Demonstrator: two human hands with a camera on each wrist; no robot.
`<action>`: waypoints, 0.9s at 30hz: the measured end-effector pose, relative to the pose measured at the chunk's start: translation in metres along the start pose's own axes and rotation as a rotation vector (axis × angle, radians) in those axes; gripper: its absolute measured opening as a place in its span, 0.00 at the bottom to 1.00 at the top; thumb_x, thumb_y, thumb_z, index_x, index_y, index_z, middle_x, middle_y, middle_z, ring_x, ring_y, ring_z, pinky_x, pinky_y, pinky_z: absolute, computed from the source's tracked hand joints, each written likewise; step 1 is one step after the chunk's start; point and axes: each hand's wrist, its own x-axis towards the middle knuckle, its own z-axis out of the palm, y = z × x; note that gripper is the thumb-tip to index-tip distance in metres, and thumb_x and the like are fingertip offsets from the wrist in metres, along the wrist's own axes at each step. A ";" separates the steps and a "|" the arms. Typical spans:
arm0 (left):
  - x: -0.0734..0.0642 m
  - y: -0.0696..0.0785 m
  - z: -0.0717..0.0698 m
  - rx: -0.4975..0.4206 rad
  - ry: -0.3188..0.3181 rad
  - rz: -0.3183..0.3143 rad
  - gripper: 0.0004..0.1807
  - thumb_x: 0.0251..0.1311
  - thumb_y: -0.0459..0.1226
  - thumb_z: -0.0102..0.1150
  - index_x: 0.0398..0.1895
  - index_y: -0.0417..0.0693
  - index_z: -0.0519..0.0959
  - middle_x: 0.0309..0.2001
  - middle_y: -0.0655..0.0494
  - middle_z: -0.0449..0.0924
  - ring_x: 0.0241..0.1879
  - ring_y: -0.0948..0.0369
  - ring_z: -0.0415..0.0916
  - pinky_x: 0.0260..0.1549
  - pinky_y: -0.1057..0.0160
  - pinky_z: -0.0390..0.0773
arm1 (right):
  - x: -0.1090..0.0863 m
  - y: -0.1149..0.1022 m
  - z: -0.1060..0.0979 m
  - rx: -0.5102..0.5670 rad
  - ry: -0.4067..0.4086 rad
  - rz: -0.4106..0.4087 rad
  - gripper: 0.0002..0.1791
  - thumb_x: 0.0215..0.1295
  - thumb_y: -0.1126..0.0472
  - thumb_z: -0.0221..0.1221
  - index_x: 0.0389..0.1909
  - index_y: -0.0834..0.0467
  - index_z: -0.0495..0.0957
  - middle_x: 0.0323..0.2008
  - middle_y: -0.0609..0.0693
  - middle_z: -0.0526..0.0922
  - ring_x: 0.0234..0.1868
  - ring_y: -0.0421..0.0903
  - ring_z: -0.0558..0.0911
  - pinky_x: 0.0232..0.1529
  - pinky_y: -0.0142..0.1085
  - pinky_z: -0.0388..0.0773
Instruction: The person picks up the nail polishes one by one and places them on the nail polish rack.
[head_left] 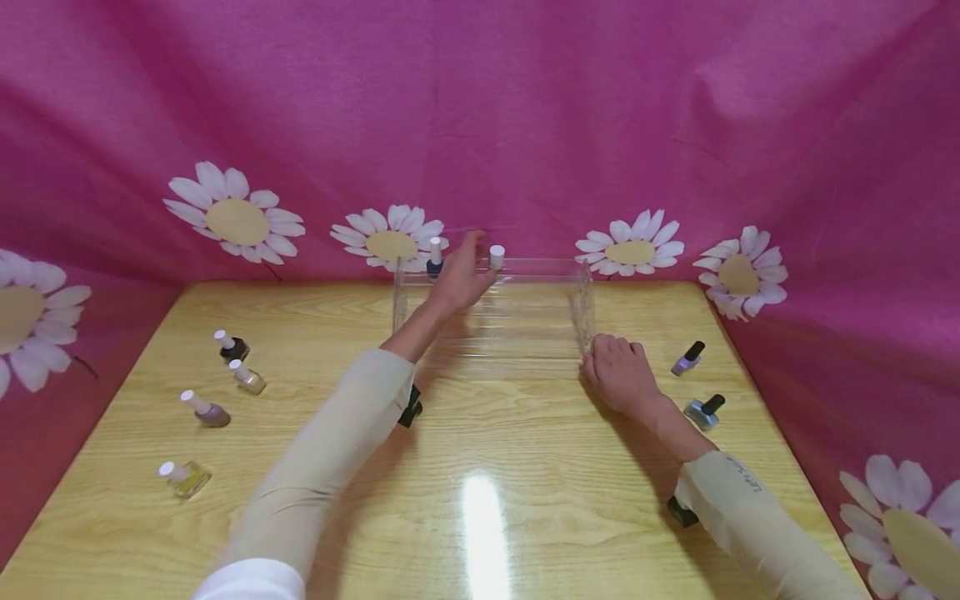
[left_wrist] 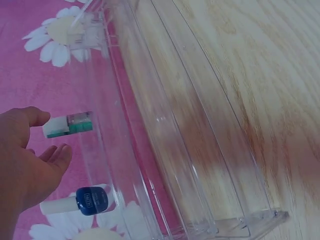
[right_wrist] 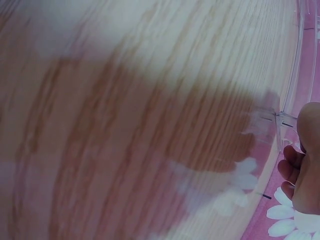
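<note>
A clear stepped display rack point(head_left: 495, 333) stands at the back of the table. On its top tier, a nail polish bottle with a white cap point(head_left: 497, 257) shows a green body point(left_wrist: 80, 123) in the left wrist view. My left hand point(head_left: 461, 279) is beside that cap, its thumb and fingers spread apart around it. Close by on the same tier stands a dark blue nail polish bottle point(left_wrist: 92, 201), also white-capped. My right hand point(head_left: 621, 371) grips the rack's front right corner with curled fingers; in the right wrist view the hand point(right_wrist: 307, 165) is partly cut off.
Several white-capped nail polish bottles lie on the left, among them a dark one point(head_left: 234, 348), a beige one point(head_left: 249, 379), a mauve one point(head_left: 213, 414) and a yellow one point(head_left: 191, 479). Black-capped purple point(head_left: 685, 364) and light blue point(head_left: 701, 414) bottles lie right. A pink flowered cloth point(head_left: 510, 125) hangs behind.
</note>
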 end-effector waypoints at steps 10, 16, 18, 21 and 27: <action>-0.027 0.003 -0.028 -0.076 0.026 0.086 0.33 0.53 0.31 0.61 0.62 0.41 0.60 0.53 0.45 0.70 0.52 0.52 0.69 0.50 0.61 0.70 | 0.000 0.003 0.004 -0.020 0.006 -0.009 0.13 0.67 0.55 0.46 0.26 0.59 0.60 0.24 0.53 0.65 0.30 0.57 0.71 0.38 0.51 0.65; -0.050 0.004 -0.050 -0.130 0.035 0.103 0.32 0.54 0.32 0.61 0.62 0.44 0.61 0.52 0.45 0.71 0.50 0.54 0.72 0.47 0.59 0.73 | -0.001 0.002 0.003 -0.039 0.075 -0.046 0.13 0.65 0.57 0.48 0.25 0.59 0.60 0.20 0.49 0.58 0.26 0.55 0.69 0.33 0.49 0.65; -0.060 0.002 -0.057 -0.150 0.042 0.102 0.31 0.54 0.32 0.61 0.61 0.46 0.61 0.51 0.46 0.72 0.49 0.54 0.73 0.48 0.58 0.72 | -0.001 0.001 0.003 -0.058 0.110 -0.068 0.12 0.64 0.59 0.49 0.24 0.59 0.61 0.19 0.49 0.56 0.24 0.55 0.68 0.31 0.49 0.65; -0.075 -0.004 -0.070 -0.145 0.039 0.101 0.31 0.54 0.32 0.61 0.61 0.45 0.61 0.51 0.47 0.73 0.50 0.55 0.72 0.49 0.58 0.71 | 0.000 0.001 0.003 -0.079 0.141 -0.085 0.12 0.63 0.59 0.50 0.23 0.60 0.61 0.18 0.49 0.56 0.22 0.53 0.66 0.30 0.48 0.65; -0.111 -0.020 -0.093 -0.098 0.037 0.081 0.31 0.55 0.33 0.61 0.62 0.44 0.60 0.52 0.46 0.72 0.52 0.54 0.70 0.49 0.54 0.72 | 0.000 0.002 0.003 -0.086 0.133 -0.078 0.12 0.63 0.58 0.50 0.24 0.60 0.61 0.19 0.49 0.56 0.24 0.54 0.67 0.30 0.47 0.64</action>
